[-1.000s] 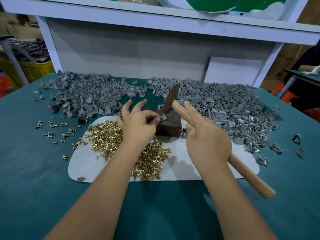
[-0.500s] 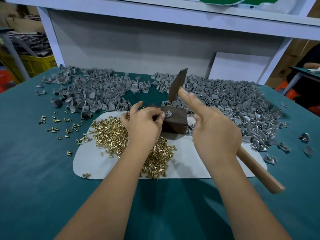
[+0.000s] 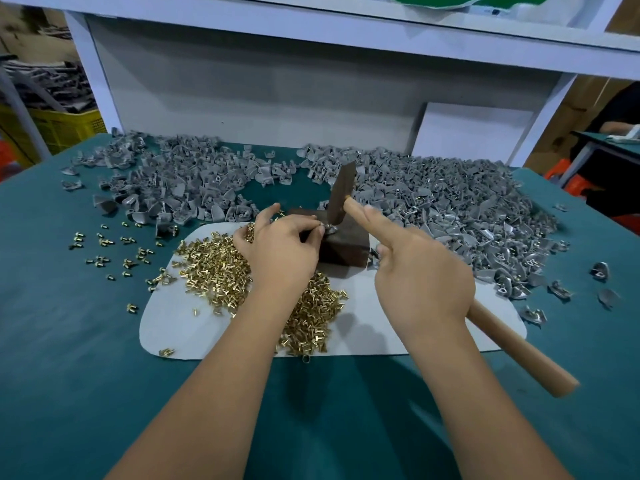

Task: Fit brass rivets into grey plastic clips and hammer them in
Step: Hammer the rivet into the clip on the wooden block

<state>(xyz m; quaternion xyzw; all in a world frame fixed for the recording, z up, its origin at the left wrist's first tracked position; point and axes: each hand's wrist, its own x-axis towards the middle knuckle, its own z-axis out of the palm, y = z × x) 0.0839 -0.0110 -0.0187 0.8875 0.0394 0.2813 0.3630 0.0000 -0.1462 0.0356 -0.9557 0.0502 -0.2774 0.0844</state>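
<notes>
My left hand [image 3: 280, 247] pinches a grey plastic clip [image 3: 328, 231] on top of a dark metal block [image 3: 343, 249]. My right hand [image 3: 420, 275] grips a wooden-handled hammer [image 3: 519, 351], with the index finger stretched along the handle. The hammer's dark head [image 3: 341, 192] stands with its lower end on or just above the clip. A heap of brass rivets [image 3: 214, 268] lies on a white mat [image 3: 367, 327] under my left wrist. Whether a rivet sits in the clip is hidden by my fingers.
Large piles of grey clips [image 3: 450, 216] spread across the back of the green table [image 3: 69, 341], left and right of the block. Loose rivets [image 3: 104, 244] are scattered to the left. A white shelf frame [image 3: 311, 36] rises behind. A yellow crate [image 3: 59, 128] stands off the table's left.
The hammer head rose half a second ago and has come back down onto the clip. My left hand has stayed at the block, holding the clip.
</notes>
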